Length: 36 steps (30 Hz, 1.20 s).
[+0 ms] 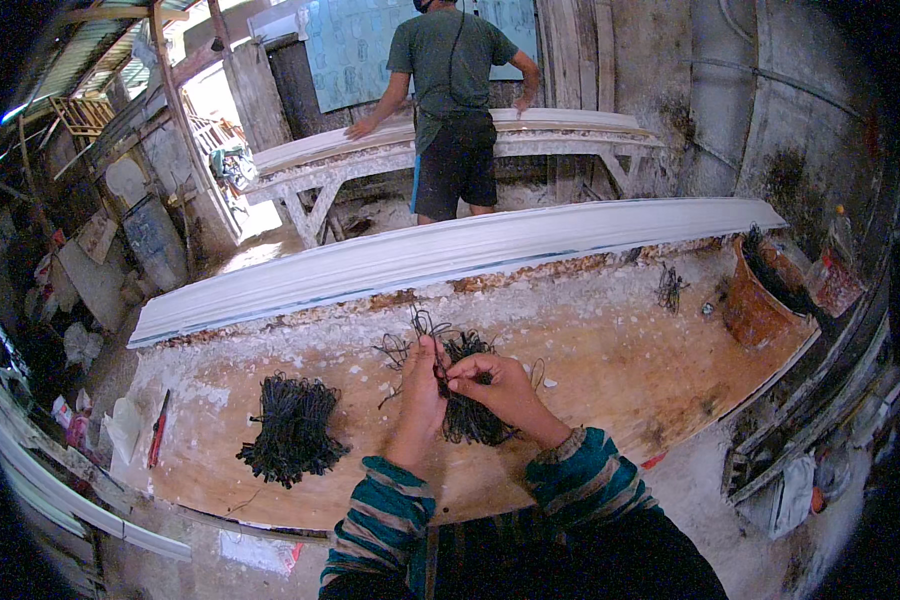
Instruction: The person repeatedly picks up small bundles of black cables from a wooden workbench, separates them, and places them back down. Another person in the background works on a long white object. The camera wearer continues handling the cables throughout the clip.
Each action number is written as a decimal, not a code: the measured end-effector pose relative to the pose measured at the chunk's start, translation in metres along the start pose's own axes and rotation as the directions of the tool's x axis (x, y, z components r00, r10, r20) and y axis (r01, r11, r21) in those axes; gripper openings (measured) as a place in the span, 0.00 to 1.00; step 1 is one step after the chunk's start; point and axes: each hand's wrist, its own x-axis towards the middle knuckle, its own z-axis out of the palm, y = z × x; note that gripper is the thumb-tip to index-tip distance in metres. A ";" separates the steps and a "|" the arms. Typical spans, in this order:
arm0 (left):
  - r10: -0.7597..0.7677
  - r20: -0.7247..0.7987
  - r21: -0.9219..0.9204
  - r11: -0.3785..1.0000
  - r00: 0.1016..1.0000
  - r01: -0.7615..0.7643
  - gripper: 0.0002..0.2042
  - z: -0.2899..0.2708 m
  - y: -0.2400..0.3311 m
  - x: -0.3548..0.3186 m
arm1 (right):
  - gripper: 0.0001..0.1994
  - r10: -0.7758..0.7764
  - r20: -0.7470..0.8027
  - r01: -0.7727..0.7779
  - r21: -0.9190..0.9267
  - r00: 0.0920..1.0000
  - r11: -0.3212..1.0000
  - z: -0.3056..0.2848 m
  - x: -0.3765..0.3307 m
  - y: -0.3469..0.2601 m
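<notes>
Bundle of black wire ties (470, 400) sitting mid-table, a bit toward the near edge, with loose strands fanning up and left. Left hand (422, 395) clamped on the left side of that bundle, fingers curled shut around a few strands. Right hand (500, 388) pinching a strand or two at the top, thumb and forefinger closed on them, other fingers tucked. Both hands touching the same clump, close together.

Second bundle of black ties (292, 428) further left, well apart, not touched. Small stray tangle (670, 287) far right, near a rusty bucket (760, 300). Red-handled tool (158, 430), can't tell what kind, lying by the left edge.

Likely trouble: strands look knotted into each other, so pulling a few probably drags the whole clump along or scatters loose ones across the table (610, 380). Crusty white plaster bits all over the far half could snag thin wire too. Sharp wire ends near fingertips, so a poke seems possible.

Room-wise: plenty of bare wood to the right of the hands, less on the left before the other bundle. Near edge just under the forearms, so anything dropped there probably goes to the floor. Long white moulding strip (450, 255) walls off the far side. Another person (453, 110) working at a separate bench far back, well clear.
</notes>
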 end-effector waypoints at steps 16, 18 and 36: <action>-0.117 0.010 0.070 0.991 0.993 0.116 0.15 0.005 -0.008 -0.006 | 0.04 -0.049 -0.117 0.041 -0.073 0.992 0.996 -0.003 -0.001 -0.004; -0.080 0.067 -0.054 0.995 0.994 0.084 0.14 0.000 -0.002 -0.002 | 0.03 0.015 -0.160 -0.009 0.037 0.987 0.999 -0.009 0.002 -0.007; -0.135 0.242 -0.396 0.890 0.961 0.225 0.13 -0.007 0.015 0.007 | 0.16 0.175 0.143 -0.145 -0.201 0.974 0.969 -0.025 0.011 0.031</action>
